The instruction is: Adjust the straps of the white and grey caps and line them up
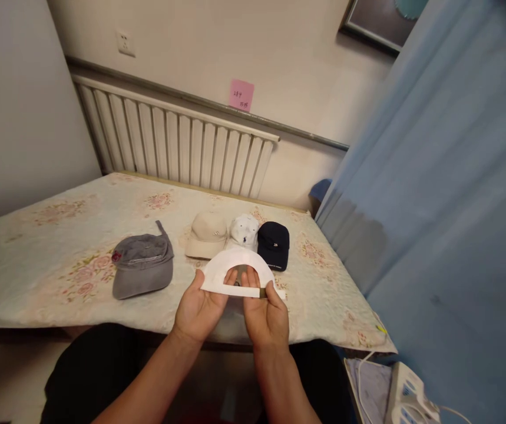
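Caps (244, 232) lie three in a row mid-table (58, 235), seemingly finished; a gray cap (143, 265) sits apart toward the table's left. Over its near edge, my left hand (199, 312) and right hand (267, 318) both pinch the white cap (234, 260) by its strap (235, 290); it is not set down yet.

On the bench (36, 265) a lone cap (143, 266) lies left; a row of three caps (244, 231) sits right of it, just behind the held cap (235, 260) at the near edge. A radiator (177, 144) stands behind.
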The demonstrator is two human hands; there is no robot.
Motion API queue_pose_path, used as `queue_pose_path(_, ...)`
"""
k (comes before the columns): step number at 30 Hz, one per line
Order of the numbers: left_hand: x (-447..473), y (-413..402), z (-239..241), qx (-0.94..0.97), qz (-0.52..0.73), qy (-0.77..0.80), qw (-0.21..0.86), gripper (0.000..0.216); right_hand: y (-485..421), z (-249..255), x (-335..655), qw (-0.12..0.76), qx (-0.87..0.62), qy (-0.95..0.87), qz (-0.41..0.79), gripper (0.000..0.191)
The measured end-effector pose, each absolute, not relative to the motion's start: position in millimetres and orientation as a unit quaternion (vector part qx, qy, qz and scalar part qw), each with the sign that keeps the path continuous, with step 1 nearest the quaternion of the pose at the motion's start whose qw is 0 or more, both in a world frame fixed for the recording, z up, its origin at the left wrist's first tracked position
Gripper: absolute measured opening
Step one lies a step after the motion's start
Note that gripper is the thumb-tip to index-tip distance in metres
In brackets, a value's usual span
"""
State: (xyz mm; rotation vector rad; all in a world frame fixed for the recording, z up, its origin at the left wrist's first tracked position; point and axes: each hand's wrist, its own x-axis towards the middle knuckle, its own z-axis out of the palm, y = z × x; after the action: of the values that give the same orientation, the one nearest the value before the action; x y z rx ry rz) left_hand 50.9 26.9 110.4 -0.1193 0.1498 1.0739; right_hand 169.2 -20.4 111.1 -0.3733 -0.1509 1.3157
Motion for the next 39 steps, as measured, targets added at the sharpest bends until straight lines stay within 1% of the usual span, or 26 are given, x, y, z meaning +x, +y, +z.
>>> queue_pose_path(10, 50, 27, 108, -0.070, 0.508, 0.070, 0.856, 0.055, -22, 113, 177, 0.785, -0.194, -0.060, 0.585, 0.029)
queue_pose_path(18, 53, 24, 110, -0.052, 0.501, 0.082, 0.860, 0.058, -26, 113, 166, 0.772, -0.155, -0.092, 0.610, 0.029)
queue_pose_path(24, 49, 25, 109, -0.067, 0.516, 0.066, 0.852, 0.056, -25, 116, 170, 0.774, -0.187, -0.064, 0.602, 0.032)
queue_pose_path(29, 47, 26, 107, -0.065, 0.528, 0.055, 0.845, 0.053, -25, 115, 174, 0.774, -0.192, -0.071, 0.599, 0.030)
queue_pose_path(39, 49, 25, 109, -0.047, 0.533, 0.064, 0.842, 0.053, -27, 113, 173, 0.781, -0.161, -0.073, 0.599, 0.031)
